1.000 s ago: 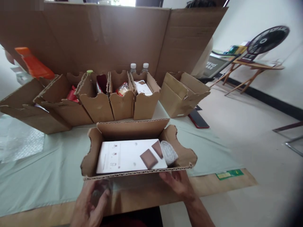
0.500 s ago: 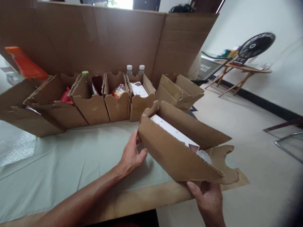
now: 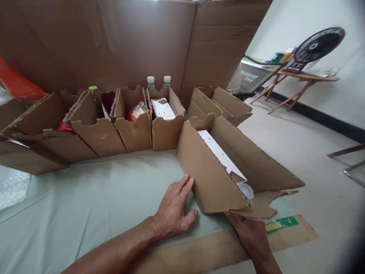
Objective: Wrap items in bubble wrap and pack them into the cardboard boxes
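A cardboard box [image 3: 209,173] with an open top lies slantwise at the right of the table, its notched front end towards me. Inside it are a white carton [image 3: 221,156] and some clear crumpled plastic [image 3: 245,190]. My left hand [image 3: 173,209] is open, with its fingertips resting against the box's left wall and the thumb apart. At the near end, my right hand [image 3: 253,234] supports the box from below; the box hides its fingertips.
Several cardboard bins [image 3: 132,133] stand in a row at the back, holding packets and a white carton [image 3: 163,109]. Two capped bottles [image 3: 150,82] are behind them. Another bin [image 3: 203,102] adjoins the held box's far end. An orange bottle [image 3: 18,82] is at left.
The box has moved away from me towards the row of bins and sits lower. My left hand slid nearer along its wall; my right hand went further under its near end. The view shifted.
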`<control>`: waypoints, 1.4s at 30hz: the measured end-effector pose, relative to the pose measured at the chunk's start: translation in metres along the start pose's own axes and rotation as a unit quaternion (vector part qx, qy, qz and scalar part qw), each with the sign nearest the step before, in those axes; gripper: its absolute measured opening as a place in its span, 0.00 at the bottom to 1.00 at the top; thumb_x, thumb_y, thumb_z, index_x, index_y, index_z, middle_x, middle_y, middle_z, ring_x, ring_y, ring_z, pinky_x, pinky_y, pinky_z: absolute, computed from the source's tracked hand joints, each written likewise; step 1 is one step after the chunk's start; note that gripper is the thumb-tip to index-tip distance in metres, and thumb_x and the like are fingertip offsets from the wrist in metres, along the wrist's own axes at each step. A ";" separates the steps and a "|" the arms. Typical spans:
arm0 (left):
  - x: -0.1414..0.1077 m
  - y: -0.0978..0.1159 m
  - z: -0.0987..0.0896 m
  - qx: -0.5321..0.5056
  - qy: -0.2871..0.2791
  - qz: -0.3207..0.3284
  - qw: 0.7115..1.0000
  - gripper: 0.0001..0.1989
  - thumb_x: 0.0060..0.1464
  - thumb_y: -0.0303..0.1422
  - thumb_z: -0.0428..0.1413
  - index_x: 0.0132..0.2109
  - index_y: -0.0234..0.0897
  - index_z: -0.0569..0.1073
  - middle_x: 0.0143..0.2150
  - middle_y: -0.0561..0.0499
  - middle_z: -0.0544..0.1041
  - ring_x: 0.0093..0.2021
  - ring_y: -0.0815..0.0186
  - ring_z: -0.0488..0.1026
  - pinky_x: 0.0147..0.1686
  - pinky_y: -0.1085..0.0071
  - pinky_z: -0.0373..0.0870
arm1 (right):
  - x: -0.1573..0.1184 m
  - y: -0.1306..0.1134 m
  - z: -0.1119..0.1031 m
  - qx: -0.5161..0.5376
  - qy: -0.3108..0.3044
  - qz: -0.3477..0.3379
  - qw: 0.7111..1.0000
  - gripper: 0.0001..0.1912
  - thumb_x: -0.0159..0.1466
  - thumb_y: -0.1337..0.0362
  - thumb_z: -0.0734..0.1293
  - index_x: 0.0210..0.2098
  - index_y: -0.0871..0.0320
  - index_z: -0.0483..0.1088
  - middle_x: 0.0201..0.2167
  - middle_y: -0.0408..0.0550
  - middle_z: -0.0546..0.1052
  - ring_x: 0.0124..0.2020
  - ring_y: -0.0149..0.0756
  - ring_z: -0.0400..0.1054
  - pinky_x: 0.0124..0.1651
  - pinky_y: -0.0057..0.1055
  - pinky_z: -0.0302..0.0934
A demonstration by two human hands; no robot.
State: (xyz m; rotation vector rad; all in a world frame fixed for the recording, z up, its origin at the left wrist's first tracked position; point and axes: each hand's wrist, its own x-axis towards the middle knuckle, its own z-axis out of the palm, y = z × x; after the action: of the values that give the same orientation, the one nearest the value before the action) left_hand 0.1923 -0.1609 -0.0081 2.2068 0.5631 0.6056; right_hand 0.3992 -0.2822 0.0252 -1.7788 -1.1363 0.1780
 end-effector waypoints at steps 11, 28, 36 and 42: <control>0.006 0.010 -0.010 -0.018 -0.080 -0.001 0.997 0.51 0.47 0.34 0.59 0.77 0.34 0.49 0.79 0.32 0.45 0.77 0.41 0.51 0.71 0.35 0.51 | -0.007 0.028 -0.001 -0.040 0.029 0.047 0.998 0.34 0.56 0.41 0.74 0.56 0.53 0.75 0.44 0.51 0.84 0.54 0.56 0.76 0.57 0.49 0.72; 0.006 0.011 -0.010 -0.030 -0.074 0.002 0.997 0.49 0.48 0.32 0.56 0.76 0.36 0.50 0.79 0.35 0.47 0.76 0.44 0.55 0.71 0.36 0.51 | 0.035 0.017 0.017 -0.013 0.016 0.038 0.999 0.32 0.56 0.47 0.76 0.55 0.54 0.71 0.50 0.54 0.80 0.55 0.51 0.74 0.59 0.49 0.67; 0.006 0.013 -0.006 -0.015 -0.074 -0.007 0.997 0.48 0.48 0.30 0.56 0.76 0.35 0.53 0.78 0.35 0.54 0.76 0.46 0.56 0.71 0.37 0.53 | 0.089 0.024 0.035 -0.042 -0.004 0.037 0.998 0.29 0.55 0.41 0.74 0.45 0.55 0.72 0.41 0.50 0.79 0.39 0.44 0.73 0.44 0.42 0.70; 0.008 0.017 -0.010 -0.001 -0.079 -0.010 0.997 0.37 0.50 0.31 0.57 0.69 0.34 0.67 0.74 0.35 0.64 0.73 0.46 0.63 0.72 0.40 0.54 | 0.137 0.019 0.052 -0.093 -0.043 0.054 0.993 0.34 0.50 0.37 0.73 0.43 0.56 0.73 0.35 0.51 0.79 0.34 0.45 0.73 0.36 0.39 0.67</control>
State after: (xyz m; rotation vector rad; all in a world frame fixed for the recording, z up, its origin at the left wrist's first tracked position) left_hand 0.1960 -0.1613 0.0132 2.2204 0.5000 0.4170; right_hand 0.4572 -0.1462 0.0320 -2.0172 -1.1491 0.2201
